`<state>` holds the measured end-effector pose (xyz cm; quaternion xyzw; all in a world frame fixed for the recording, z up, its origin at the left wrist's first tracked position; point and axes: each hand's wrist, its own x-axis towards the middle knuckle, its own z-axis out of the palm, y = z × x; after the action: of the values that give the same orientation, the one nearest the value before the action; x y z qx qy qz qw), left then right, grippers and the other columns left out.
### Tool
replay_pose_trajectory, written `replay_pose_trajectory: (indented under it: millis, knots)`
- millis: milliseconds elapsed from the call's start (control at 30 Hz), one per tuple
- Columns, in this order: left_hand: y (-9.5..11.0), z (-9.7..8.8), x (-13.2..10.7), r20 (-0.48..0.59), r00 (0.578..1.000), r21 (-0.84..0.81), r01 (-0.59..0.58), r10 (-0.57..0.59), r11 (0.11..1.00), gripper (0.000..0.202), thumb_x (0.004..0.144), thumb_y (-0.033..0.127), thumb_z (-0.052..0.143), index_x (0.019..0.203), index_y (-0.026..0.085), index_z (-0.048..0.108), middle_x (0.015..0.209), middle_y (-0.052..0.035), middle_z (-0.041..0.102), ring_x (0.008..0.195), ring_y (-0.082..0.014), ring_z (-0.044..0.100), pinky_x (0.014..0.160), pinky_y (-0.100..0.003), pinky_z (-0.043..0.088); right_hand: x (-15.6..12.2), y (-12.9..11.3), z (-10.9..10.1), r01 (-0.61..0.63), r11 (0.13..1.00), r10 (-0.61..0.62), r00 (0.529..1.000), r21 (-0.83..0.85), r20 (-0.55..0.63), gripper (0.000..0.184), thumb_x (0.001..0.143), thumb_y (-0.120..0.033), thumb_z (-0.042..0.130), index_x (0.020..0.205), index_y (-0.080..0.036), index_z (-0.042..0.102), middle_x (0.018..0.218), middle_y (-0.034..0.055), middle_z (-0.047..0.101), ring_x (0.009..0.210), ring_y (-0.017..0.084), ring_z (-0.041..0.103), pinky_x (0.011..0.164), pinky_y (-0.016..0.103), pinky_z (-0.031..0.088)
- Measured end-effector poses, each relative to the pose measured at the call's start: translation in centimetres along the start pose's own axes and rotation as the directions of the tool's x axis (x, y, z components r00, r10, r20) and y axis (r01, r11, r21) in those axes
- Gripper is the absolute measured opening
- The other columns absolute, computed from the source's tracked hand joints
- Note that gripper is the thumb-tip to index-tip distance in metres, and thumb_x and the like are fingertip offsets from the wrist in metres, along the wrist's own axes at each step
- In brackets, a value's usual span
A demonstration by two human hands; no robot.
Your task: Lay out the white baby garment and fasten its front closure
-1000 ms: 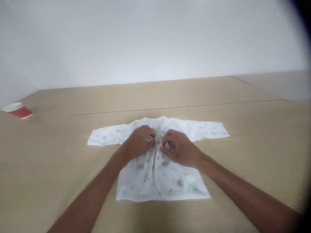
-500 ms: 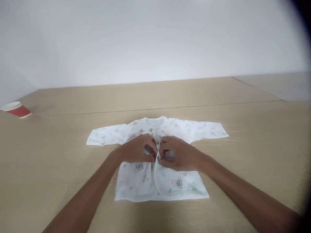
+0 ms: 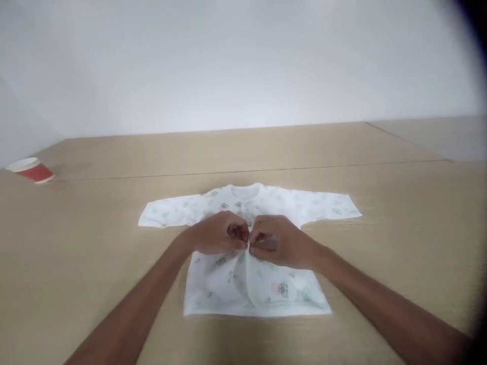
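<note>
A small white baby shirt (image 3: 281, 290) with a pale animal print lies flat on the table, its sleeves spread to both sides and its neckline away from me. At the middle of its front opening, my left hand (image 3: 220, 233) pinches the cloth edge between thumb and fingers. Just beside it, my right hand (image 3: 283, 242) is closed in a pinch on the other side of the same opening. The fingertips of both hands nearly meet. Whatever fastener sits between them is hidden by the fingers.
A red and white paper cup (image 3: 34, 171) stands at the far left on the wooden table (image 3: 95, 284). Behind the table rises a pale wall (image 3: 243, 66). A thin seam runs across the tabletop beyond the shirt.
My left fingers have come closer to the right ones, and the gap at the front opening has narrowed. The cloth below is drawn up slightly. The view has shifted a little.
</note>
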<state>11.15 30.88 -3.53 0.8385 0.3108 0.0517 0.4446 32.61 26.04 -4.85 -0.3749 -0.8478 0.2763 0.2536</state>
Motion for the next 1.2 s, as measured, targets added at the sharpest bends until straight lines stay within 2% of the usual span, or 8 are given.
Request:
replay_pose_trajectory:
  millis: [133,400,500,633,800,933,1067,1200]
  knots:
    - [0.0,0.4,0.1,-0.011,0.999,-0.056,0.035,-0.035,0.998,0.012,0.077,0.022,0.059,0.085,0.014,0.062,0.077,0.0004,0.06,0.068,-0.0105,0.051,0.059,-0.023,0.039,-0.1,-0.1,0.1,0.002,1.0,-0.001,1.0,0.018,-0.016,0.006,0.081,-0.028,0.064,0.082,-0.022,0.064,0.085,-0.0058,0.057,0.074,0.003,0.053,0.067,0.018,0.042]
    - [-0.8,0.4,-0.1,0.02,0.999,-0.197,-0.029,0.033,0.98,0.016,0.079,0.017,0.057,0.088,0.015,0.045,0.078,0.0013,0.052,0.068,-0.0095,0.045,0.059,-0.023,0.037,0.0,0.1,0.2,-0.012,0.998,0.016,0.998,-0.065,0.059,0.01,0.081,-0.027,0.067,0.09,-0.026,0.064,0.097,-0.0074,0.058,0.089,0.006,0.052,0.082,0.021,0.041]
    - [-0.8,0.3,-0.1,0.048,0.997,-0.251,-0.044,0.058,0.967,0.015,0.08,0.013,0.053,0.091,0.016,0.043,0.085,0.0002,0.055,0.071,-0.0098,0.046,0.062,-0.023,0.038,0.0,0.2,0.2,-0.018,0.998,0.021,0.999,-0.066,0.034,0.01,0.081,-0.03,0.068,0.088,-0.025,0.064,0.097,-0.0069,0.057,0.09,0.005,0.052,0.081,0.02,0.041]
    - [-0.5,0.3,0.0,0.05,0.998,-0.327,-0.013,0.031,0.945,0.022,0.078,0.014,0.059,0.093,0.015,0.043,0.086,-0.0008,0.059,0.074,-0.0103,0.051,0.065,-0.023,0.041,-0.1,0.0,0.2,-0.044,0.995,0.047,0.998,-0.09,0.034,0.009,0.08,-0.031,0.067,0.086,-0.024,0.065,0.097,-0.0052,0.057,0.089,0.006,0.051,0.078,0.021,0.042]
    - [-0.1,0.2,-0.1,0.039,0.999,-0.282,0.031,-0.021,0.959,0.024,0.08,0.023,0.063,0.098,0.013,0.051,0.09,-0.0048,0.063,0.079,-0.0145,0.059,0.068,-0.026,0.046,0.0,-0.1,0.4,-0.043,0.984,0.049,0.998,-0.17,0.033,0.011,0.078,-0.029,0.064,0.084,-0.02,0.061,0.096,-0.0038,0.056,0.088,0.008,0.05,0.074,0.024,0.041]
    - [0.2,0.4,-0.2,0.027,0.999,-0.284,0.036,-0.03,0.958,0.024,0.08,0.027,0.064,0.093,0.012,0.051,0.084,-0.0035,0.062,0.072,-0.0118,0.056,0.059,-0.021,0.042,0.0,-0.4,0.6,-0.026,0.975,0.033,0.999,-0.219,0.031,0.013,0.077,-0.028,0.063,0.081,-0.017,0.057,0.091,-0.0027,0.056,0.086,0.009,0.049,0.074,0.025,0.04]
    - [0.0,1.0,-0.1,-0.051,0.998,-0.221,0.025,-0.037,0.975,0.015,0.075,0.02,0.058,0.085,0.014,0.049,0.077,0.0002,0.056,0.064,-0.0097,0.05,0.052,-0.02,0.038,0.1,-0.7,0.6,-0.022,0.969,0.035,0.998,-0.248,0.047,0.014,0.076,-0.027,0.064,0.08,-0.016,0.057,0.088,-0.0025,0.056,0.082,0.01,0.048,0.074,0.025,0.039]
    - [0.4,1.5,0.1,-0.106,0.991,-0.149,0.067,-0.084,0.987,0.018,0.069,0.022,0.058,0.081,0.014,0.048,0.073,0.0011,0.054,0.062,-0.0098,0.047,0.049,-0.02,0.035,0.1,-0.7,0.5,-0.014,0.976,0.021,0.999,-0.217,0.034,0.014,0.077,-0.027,0.064,0.08,-0.016,0.056,0.09,-0.0032,0.056,0.083,0.008,0.048,0.076,0.023,0.039]
